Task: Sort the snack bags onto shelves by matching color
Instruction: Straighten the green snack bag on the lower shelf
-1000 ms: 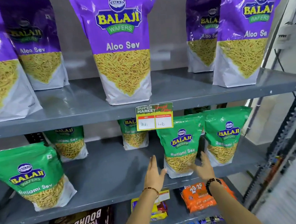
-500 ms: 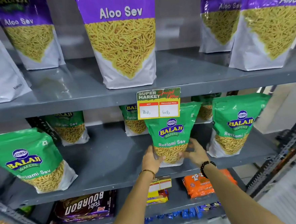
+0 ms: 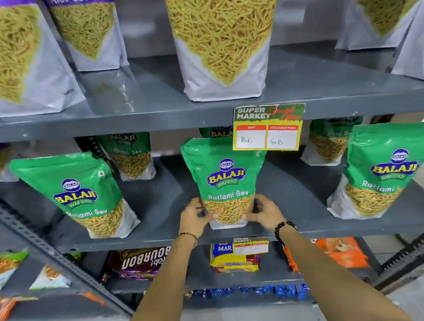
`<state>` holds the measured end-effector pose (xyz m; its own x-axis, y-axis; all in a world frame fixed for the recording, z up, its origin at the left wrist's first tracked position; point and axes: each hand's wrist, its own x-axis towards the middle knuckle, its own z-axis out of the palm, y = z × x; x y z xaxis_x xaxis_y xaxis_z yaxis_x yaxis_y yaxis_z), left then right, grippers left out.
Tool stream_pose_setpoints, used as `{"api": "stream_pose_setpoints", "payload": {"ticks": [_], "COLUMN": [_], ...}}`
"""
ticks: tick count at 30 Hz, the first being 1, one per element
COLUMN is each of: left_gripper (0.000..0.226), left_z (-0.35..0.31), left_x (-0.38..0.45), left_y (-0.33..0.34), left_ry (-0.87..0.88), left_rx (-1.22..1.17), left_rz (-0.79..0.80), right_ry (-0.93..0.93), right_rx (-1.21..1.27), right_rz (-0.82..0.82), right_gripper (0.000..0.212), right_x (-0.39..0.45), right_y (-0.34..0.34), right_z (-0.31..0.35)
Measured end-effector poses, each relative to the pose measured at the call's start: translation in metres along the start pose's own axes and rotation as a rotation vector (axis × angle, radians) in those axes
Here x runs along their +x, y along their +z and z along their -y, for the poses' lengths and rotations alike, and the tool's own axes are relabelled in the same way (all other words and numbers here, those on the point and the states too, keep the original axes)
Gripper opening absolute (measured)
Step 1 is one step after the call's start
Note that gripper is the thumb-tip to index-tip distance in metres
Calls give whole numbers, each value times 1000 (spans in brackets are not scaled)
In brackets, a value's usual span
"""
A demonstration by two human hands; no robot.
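Note:
A green Ratlami Sev bag [image 3: 226, 182] stands upright at the front middle of the grey middle shelf [image 3: 161, 236]. My left hand [image 3: 194, 217] grips its lower left side and my right hand [image 3: 264, 211] grips its lower right side. More green bags stand on the same shelf: one at the left [image 3: 80, 194], one at the right [image 3: 382, 171], others behind. Purple Aloo Sev bags, such as the middle one [image 3: 222, 41], stand on the upper shelf [image 3: 128, 121].
A yellow price tag [image 3: 269, 128] hangs from the upper shelf's edge just above the held bag. The lower shelf holds a brown Bourbon pack [image 3: 138, 263], yellow biscuit packs [image 3: 228, 259] and an orange bag [image 3: 337, 251]. A slotted metal upright [image 3: 49, 254] slants at the left.
Both hands closed on the sides of the green bag and shifted it left along the middle shelf, away from the right-hand green bag. The view has tilted down.

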<state>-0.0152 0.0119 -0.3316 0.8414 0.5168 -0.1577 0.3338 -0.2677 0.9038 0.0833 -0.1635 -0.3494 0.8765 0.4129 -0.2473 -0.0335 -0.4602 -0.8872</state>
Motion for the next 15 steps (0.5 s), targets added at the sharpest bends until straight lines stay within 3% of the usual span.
{"api": "stream_pose_setpoints", "payload": {"ticks": [5, 15], "left_gripper": [50, 47], "left_z": [13, 21], "left_x": [-3, -1], "left_y": [8, 12], "left_ry": [-56, -79], "left_rx": [16, 1], "left_rz": [108, 84], "right_ry": [70, 66], "right_rx": [-4, 0], "right_rz": [49, -7], "right_gripper": [61, 55], "right_x": [0, -5], "right_y": [9, 11], "right_z": [-4, -4]}}
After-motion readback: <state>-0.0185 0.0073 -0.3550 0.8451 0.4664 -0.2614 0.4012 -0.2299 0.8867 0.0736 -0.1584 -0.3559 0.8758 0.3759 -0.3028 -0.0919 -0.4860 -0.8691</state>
